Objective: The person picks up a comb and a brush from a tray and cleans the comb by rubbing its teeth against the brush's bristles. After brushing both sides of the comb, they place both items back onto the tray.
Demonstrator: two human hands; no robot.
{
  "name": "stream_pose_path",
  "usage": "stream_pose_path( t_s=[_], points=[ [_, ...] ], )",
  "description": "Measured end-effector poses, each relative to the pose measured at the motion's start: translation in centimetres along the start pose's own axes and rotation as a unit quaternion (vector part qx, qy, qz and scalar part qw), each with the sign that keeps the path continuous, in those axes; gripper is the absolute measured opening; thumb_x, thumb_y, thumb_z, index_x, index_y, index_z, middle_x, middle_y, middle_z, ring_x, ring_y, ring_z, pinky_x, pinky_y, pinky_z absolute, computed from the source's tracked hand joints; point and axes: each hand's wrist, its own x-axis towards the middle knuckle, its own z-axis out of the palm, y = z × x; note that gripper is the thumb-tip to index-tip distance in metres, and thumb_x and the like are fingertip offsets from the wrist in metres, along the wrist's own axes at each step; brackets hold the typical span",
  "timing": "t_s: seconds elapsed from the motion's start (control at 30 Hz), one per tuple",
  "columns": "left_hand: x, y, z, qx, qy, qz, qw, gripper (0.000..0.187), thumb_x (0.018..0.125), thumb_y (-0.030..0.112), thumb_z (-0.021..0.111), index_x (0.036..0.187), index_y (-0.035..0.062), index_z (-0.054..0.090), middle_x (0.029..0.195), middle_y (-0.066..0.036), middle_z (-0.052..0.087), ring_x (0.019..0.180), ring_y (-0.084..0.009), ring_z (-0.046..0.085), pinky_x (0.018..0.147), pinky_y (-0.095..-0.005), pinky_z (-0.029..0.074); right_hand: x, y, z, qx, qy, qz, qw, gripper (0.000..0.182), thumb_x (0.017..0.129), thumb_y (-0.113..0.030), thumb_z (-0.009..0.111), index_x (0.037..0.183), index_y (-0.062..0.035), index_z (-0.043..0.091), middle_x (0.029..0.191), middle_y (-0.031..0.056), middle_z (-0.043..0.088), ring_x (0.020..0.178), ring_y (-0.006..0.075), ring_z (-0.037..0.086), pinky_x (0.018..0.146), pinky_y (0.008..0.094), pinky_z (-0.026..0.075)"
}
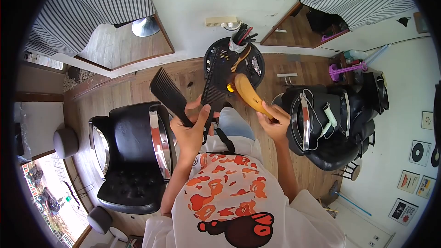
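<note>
My left hand [190, 131] is closed around the handles of two black combs. One wide-toothed comb [170, 91] fans out to the upper left. The other, a long black comb [212, 94], points up toward the round tray. In my right hand [275, 121] is a curved, light-brown wooden brush [250, 93], gripped by its narrow lower end. Its broad end reaches the near edge of the tray, and its bristles cannot be clearly seen. A small yellow item [230, 87] shows just left of the brush.
A round black tray [258, 76] against the wall carries a smaller wooden brush [241, 59], clips and a cup [236, 45] of tools. Black barber chairs stand left [133, 133] and right [321, 149]; a pale hair dryer [330, 118] with its cord lies on the right one.
</note>
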Motion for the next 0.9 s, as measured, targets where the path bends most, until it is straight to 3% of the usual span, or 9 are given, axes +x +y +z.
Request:
stream_pose_path(
  t_s=[0.3, 0.43, 0.63, 0.77, 0.9],
  points=[
    [-1.1, 0.0, 0.5, 0.024, -0.043, -0.014, 0.999, 0.024, 0.097, -0.001, 0.067, 0.121, -0.0038, 0.066, 0.078, -0.019, 0.074, 0.044, -0.0119, 0.052, 0.039, -0.0235, 0.041, 0.9, -2.1, 1.5, 0.019, -0.001, -0.029, 0.999, 0.050, 0.070, 0.014, 0.079, 0.117, 0.0008, 0.076, 0.067, -0.0003, 0.052, 0.054, 0.0081, 0.034, 0.049, 0.0217, 0.026],
    [-0.4, 1.0, 0.1, 0.014, 0.011, 0.004, 1.000, 0.023, 0.097, -0.001, 0.067, 0.120, -0.0035, 0.066, 0.078, -0.018, 0.074, 0.045, -0.0118, 0.052, 0.040, -0.0235, 0.041, -1.2, 0.0, -1.1, -0.037, 0.001, 0.012, 0.999, 0.049, 0.070, 0.013, 0.079, 0.117, 0.0006, 0.076, 0.068, -0.0004, 0.053, 0.054, 0.0078, 0.033, 0.049, 0.0218, 0.026],
    [-0.7, 0.0, 0.7, 0.008, -0.038, -0.050, 0.998, 0.023, 0.096, -0.002, 0.067, 0.119, -0.0030, 0.067, 0.078, -0.018, 0.074, 0.045, -0.0118, 0.053, 0.040, -0.0230, 0.040, 0.0, -2.4, 1.5, 0.027, 0.006, -0.001, 1.000, 0.048, 0.070, 0.012, 0.079, 0.116, 0.0001, 0.076, 0.066, -0.0012, 0.051, 0.054, 0.0079, 0.031, 0.049, 0.0219, 0.025],
    [-0.3, 0.6, 0.4, -0.009, 0.019, -0.034, 0.999, 0.023, 0.096, -0.001, 0.067, 0.120, -0.0018, 0.067, 0.079, -0.019, 0.074, 0.045, -0.0123, 0.053, 0.040, -0.0228, 0.041, 0.1, -2.2, 1.3, 0.017, 0.010, -0.006, 1.000, 0.048, 0.070, 0.012, 0.079, 0.116, -0.0002, 0.077, 0.064, -0.0017, 0.049, 0.054, 0.0081, 0.031, 0.049, 0.0222, 0.025],
    [0.0, 0.4, 0.0, 0.001, 0.014, -0.016, 1.000, 0.024, 0.096, -0.001, 0.068, 0.120, -0.0015, 0.067, 0.079, -0.019, 0.074, 0.046, -0.0127, 0.054, 0.040, -0.0231, 0.041, -1.6, -0.9, -0.4, -0.009, 0.003, 0.023, 1.000, 0.048, 0.069, 0.012, 0.079, 0.116, 0.0000, 0.077, 0.064, -0.0013, 0.050, 0.055, 0.0084, 0.032, 0.050, 0.0224, 0.026]
  ],
)
